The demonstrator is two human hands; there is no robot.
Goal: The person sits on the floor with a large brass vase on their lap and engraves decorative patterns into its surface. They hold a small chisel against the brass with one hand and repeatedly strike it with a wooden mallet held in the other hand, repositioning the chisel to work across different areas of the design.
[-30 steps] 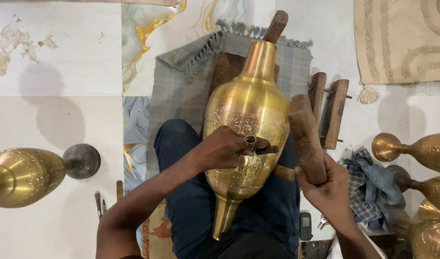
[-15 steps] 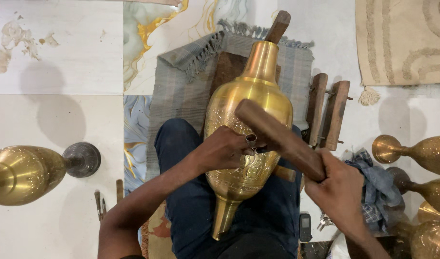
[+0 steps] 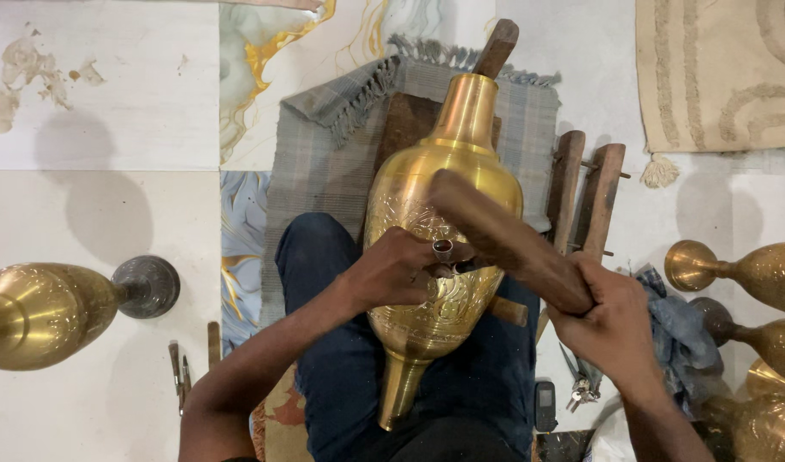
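A large brass vase [image 3: 439, 248] lies across my lap with its neck pointing away from me, resting on a wooden block [image 3: 409, 120]. Engraved patterns cover its belly. My left hand [image 3: 401, 269] rests on the vase's belly and pinches a small metal chisel [image 3: 462, 265] against the engraved surface; a ring sits on one finger. My right hand [image 3: 610, 321] grips a thick wooden mallet [image 3: 503, 235], whose blurred head hangs over the vase just above the chisel.
A grey fringed cloth [image 3: 324, 162] lies under the vase on the tiled floor. Another brass vase [image 3: 59, 308] lies at the left. Several brass vases [image 3: 752, 282] lie at the right by a blue rag [image 3: 679, 329]. Wooden pieces [image 3: 585, 197] and small tools [image 3: 183, 372] lie nearby.
The mallet has swung from upright at the right of the vase down and leftward over the chisel. My left hand has stayed on the vase.
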